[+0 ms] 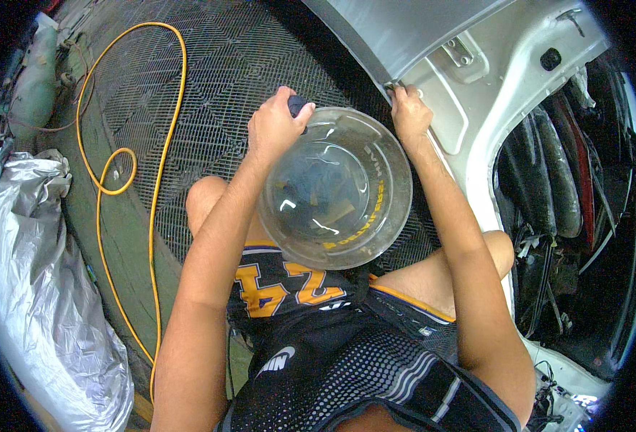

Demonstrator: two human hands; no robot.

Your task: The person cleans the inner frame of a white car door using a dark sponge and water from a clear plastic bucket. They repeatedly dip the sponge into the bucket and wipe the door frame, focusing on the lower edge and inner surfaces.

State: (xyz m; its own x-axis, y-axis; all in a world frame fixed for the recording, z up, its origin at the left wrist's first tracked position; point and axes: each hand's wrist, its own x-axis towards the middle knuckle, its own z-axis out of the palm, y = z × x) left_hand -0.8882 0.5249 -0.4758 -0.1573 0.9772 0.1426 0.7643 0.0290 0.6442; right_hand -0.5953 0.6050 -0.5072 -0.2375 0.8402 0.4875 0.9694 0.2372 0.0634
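A clear round bucket (399,216) with water in it stands between my bent knees. At its far left rim, my left hand (275,126) is closed around a small dark, rounded block (298,106), whose exact kind I cannot make out. My right hand (410,114) is at the lower corner of a grey car panel (419,32), beside the pale metal door frame (448,108). Its fingers are bent and closed at that corner, and whatever they hold there is hidden.
Black grated matting (224,79) covers the floor ahead. A yellow hose (181,93) loops across it at the left. A silver cover (51,302) lies along the left, below a green tank (33,93). Dark car parts (548,165) fill the opening at right.
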